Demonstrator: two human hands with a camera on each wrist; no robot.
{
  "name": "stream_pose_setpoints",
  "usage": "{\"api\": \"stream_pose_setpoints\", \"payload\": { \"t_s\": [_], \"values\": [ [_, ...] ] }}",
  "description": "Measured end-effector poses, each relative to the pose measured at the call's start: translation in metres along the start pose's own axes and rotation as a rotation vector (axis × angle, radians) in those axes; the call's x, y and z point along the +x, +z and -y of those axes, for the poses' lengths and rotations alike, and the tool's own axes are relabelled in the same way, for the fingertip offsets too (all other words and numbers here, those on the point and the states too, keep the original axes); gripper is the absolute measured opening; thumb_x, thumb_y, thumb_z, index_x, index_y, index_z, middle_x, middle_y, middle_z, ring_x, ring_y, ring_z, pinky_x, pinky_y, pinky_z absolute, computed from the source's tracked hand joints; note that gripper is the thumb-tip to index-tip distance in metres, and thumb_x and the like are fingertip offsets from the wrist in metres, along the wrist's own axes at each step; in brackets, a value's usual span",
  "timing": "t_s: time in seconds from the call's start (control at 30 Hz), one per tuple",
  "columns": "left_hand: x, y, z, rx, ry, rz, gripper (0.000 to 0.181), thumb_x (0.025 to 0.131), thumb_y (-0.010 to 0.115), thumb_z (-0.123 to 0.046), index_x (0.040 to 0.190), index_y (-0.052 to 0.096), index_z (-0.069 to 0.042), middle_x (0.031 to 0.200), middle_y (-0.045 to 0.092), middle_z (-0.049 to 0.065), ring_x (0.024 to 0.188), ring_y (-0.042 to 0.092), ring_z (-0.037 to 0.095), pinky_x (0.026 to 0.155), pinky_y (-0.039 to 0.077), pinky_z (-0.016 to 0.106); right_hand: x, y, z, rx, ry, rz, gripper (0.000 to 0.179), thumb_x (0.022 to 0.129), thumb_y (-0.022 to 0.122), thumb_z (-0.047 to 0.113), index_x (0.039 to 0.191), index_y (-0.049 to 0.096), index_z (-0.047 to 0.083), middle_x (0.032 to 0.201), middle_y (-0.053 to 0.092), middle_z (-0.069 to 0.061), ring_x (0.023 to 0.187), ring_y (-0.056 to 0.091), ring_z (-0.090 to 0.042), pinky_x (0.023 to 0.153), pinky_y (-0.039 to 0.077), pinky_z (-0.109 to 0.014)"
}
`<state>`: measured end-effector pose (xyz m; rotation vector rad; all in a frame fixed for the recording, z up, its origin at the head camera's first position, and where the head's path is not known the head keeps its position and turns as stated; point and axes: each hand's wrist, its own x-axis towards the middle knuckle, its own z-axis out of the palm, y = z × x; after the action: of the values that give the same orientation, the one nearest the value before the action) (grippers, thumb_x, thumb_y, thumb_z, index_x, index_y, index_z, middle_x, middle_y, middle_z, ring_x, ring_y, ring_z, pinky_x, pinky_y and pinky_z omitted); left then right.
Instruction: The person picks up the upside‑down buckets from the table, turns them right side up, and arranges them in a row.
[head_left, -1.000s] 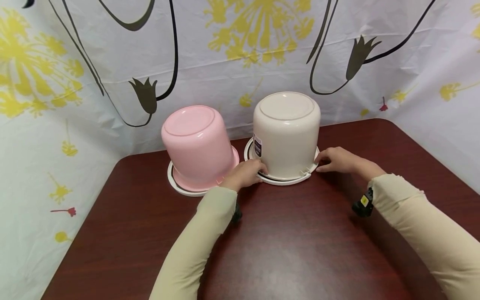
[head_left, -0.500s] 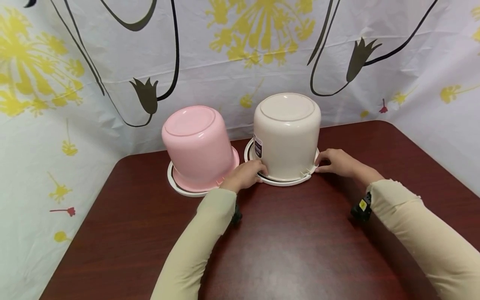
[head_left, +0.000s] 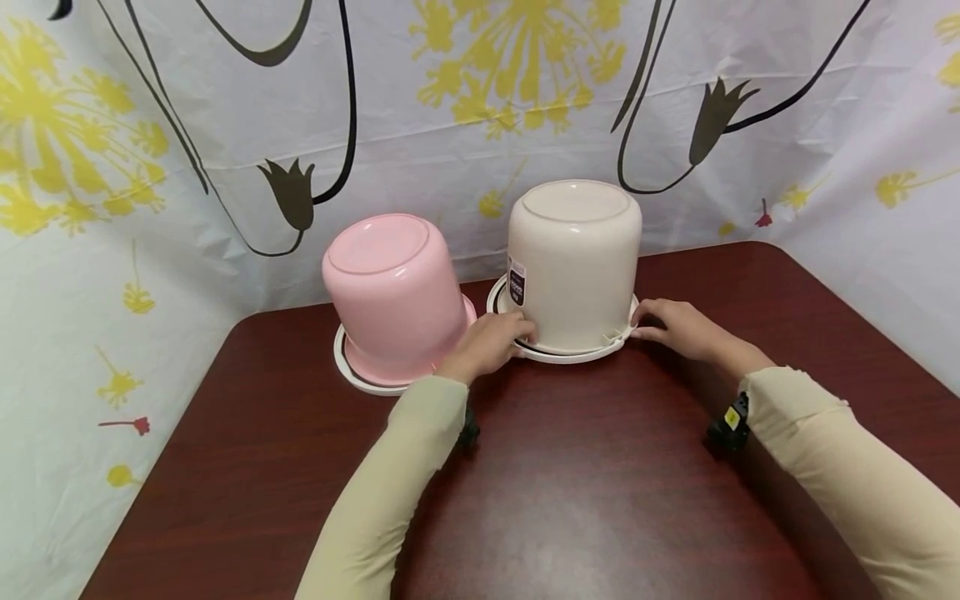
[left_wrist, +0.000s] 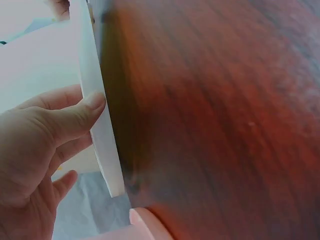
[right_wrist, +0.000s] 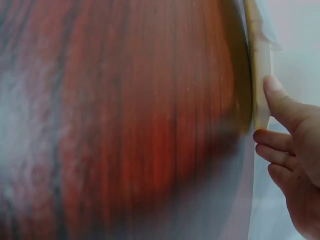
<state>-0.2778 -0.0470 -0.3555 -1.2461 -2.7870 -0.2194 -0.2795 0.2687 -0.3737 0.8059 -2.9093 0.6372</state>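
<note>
A cream bucket [head_left: 573, 275] is upside down near the back of the table, a dark label on its left side and a white handle [head_left: 566, 358] round its rim. My left hand [head_left: 489, 343] grips the rim at the front left; in the left wrist view its thumb [left_wrist: 94, 102] lies over the pale edge. At the right side my right hand [head_left: 678, 325] pinches the same rim, and the right wrist view has the thumb [right_wrist: 274, 87] on one face and fingers below. Shadow shows beneath the rim in both wrist views.
Left of the cream bucket, close to my left forearm, a pink bucket [head_left: 393, 304] also stands upside down with its white handle round the rim. Both are on a dark red-brown wooden table [head_left: 570, 483]. A white patterned curtain [head_left: 420, 125] hangs right behind the table's back edge.
The cream bucket has risen slightly, its front rim a little higher than before. Both hands keep their grip on it. The pink bucket has stayed put.
</note>
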Motion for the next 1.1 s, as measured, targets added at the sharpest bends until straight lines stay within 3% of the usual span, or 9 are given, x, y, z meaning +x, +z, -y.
{"api": "stream_pose_setpoints", "payload": {
  "t_s": [0.4,0.7,1.1],
  "values": [
    [0.004,-0.021,-0.004,0.028,0.092,-0.063,0.02,0.078,0.072,-0.021,0.095,0.062,-0.016,0.091,0.056,-0.004,0.09,0.057,0.012,0.078,0.042,0.027,-0.013,-0.005,0.0,0.059,-0.038,-0.105,0.014,0.09,0.06,0.021,0.098,0.057,0.009,0.098,0.061,-0.007,0.092,0.056,-0.026,0.078,0.042,-0.044],
    [0.009,-0.042,-0.009,-0.035,0.122,-0.031,0.022,0.079,0.072,-0.019,0.095,0.058,-0.014,0.094,0.054,-0.004,0.089,0.053,0.01,0.08,0.038,0.026,-0.023,-0.019,0.005,0.093,-0.007,-0.179,0.009,0.089,0.061,0.018,0.095,0.056,0.013,0.099,0.06,-0.005,0.096,0.053,-0.022,0.079,0.041,-0.043],
    [0.014,-0.075,-0.019,-0.206,0.103,0.09,0.025,0.081,0.07,-0.018,0.098,0.052,-0.013,0.094,0.054,-0.001,0.09,0.052,0.013,0.08,0.039,0.024,-0.033,-0.055,0.022,0.094,-0.011,-0.196,0.01,0.094,0.052,0.014,0.101,0.05,0.008,0.098,0.057,-0.006,0.09,0.052,-0.019,0.075,0.039,-0.032]
  ]
}}
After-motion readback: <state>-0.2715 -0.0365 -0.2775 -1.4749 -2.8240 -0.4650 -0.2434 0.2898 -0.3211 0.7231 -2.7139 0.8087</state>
